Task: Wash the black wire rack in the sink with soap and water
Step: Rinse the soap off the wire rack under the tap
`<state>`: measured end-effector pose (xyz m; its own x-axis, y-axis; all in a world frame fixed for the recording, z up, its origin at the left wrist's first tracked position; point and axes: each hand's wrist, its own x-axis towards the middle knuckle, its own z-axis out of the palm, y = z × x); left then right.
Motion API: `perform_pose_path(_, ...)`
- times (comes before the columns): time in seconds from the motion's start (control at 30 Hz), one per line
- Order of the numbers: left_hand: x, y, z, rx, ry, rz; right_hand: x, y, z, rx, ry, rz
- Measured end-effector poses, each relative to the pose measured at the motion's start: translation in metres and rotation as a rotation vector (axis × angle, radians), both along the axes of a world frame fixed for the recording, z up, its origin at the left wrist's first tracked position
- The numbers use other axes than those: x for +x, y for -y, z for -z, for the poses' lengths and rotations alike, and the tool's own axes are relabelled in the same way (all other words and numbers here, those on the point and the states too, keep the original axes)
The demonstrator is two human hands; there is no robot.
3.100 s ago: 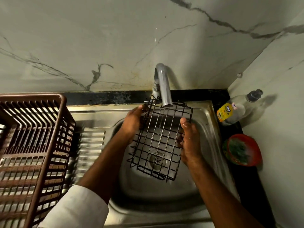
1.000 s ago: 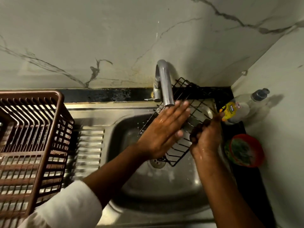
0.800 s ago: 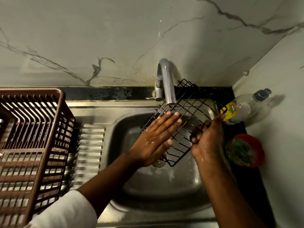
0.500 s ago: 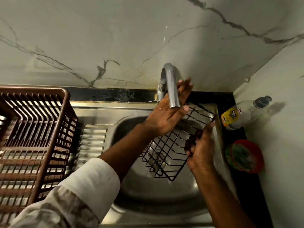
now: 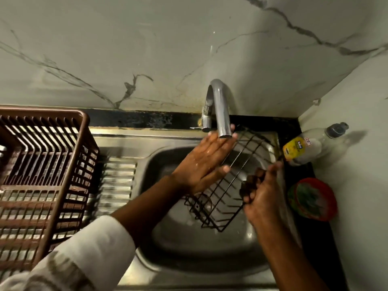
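Observation:
The black wire rack [image 5: 228, 185] hangs tilted over the steel sink [image 5: 189, 248], its far end under the tap spout [image 5: 220, 110]. My right hand [image 5: 262, 196] grips the rack's right edge with curled fingers. My left hand [image 5: 207, 162] lies flat with straight fingers on the rack's upper face, fingertips just below the spout's mouth. Its skin looks wet. I cannot tell whether water is running.
A brown plastic dish basket [image 5: 44, 169] stands on the ribbed drainboard at the left. A dish soap bottle [image 5: 310, 145] lies on the black counter at the right, with a red tub holding a green scrubber [image 5: 312, 198] in front of it. Marble walls close the back and right.
My left hand has slid down from beside the spout onto the rack's upper face, fingers still straight. The right hand keeps its grip on the right edge, and the rack stays tilted.

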<state>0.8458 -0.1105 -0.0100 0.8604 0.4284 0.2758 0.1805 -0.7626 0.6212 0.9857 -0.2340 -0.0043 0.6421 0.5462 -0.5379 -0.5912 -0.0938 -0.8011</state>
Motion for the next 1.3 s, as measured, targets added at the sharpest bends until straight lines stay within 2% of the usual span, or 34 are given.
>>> perform_pose_path(0.1, 0.02, -0.027, -0.021, -0.056, 0.07, -0.052, -0.021, 0.008, 0.003, -0.011, 0.005, -0.068)
perform_pose_path(0.2, 0.025, -0.029, -0.026, -0.053, 0.061, -0.022, -0.017, 0.006, 0.003, -0.005, -0.003, -0.018)
perform_pose_path(0.4, -0.021, 0.013, 0.023, 0.029, -0.048, 0.028, 0.031, -0.008, -0.004, 0.165, -0.047, 0.117)
perform_pose_path(0.53, -0.035, 0.017, 0.041, 0.061, -0.077, -0.019, 0.032, -0.01, 0.002, 0.139, -0.06, 0.112)
perform_pose_path(0.67, -0.006, -0.004, 0.021, 0.063, -0.008, -0.003, 0.012, -0.014, 0.003, 0.037, -0.022, 0.039)
perform_pose_path(0.83, 0.03, -0.028, -0.008, -0.046, 0.086, -0.099, -0.014, -0.002, 0.015, -0.03, 0.025, -0.047)
perform_pose_path(0.97, 0.026, -0.011, 0.004, -0.08, 0.086, -0.078, -0.004, 0.0, 0.01, 0.006, 0.047, 0.021)
perform_pose_path(1.07, -0.005, 0.022, 0.036, -0.086, 0.008, -0.093, 0.018, -0.005, 0.001, 0.069, -0.003, 0.123)
perform_pose_path(1.13, -0.022, 0.041, 0.065, -0.211, 0.001, -0.234, 0.03, -0.007, -0.002, 0.115, 0.007, 0.152)
perform_pose_path(1.2, -0.02, 0.053, 0.074, -0.52, 0.093, -0.475, 0.03, -0.008, -0.003, 0.151, 0.02, 0.161)
perform_pose_path(1.23, -0.014, 0.055, 0.068, -0.767, 0.168, -0.585, 0.026, -0.008, -0.004, 0.171, 0.021, 0.157)
perform_pose_path(1.3, 0.0, 0.054, 0.056, -1.392, 0.353, -0.716, 0.015, -0.005, -0.004, 0.225, 0.021, 0.115)
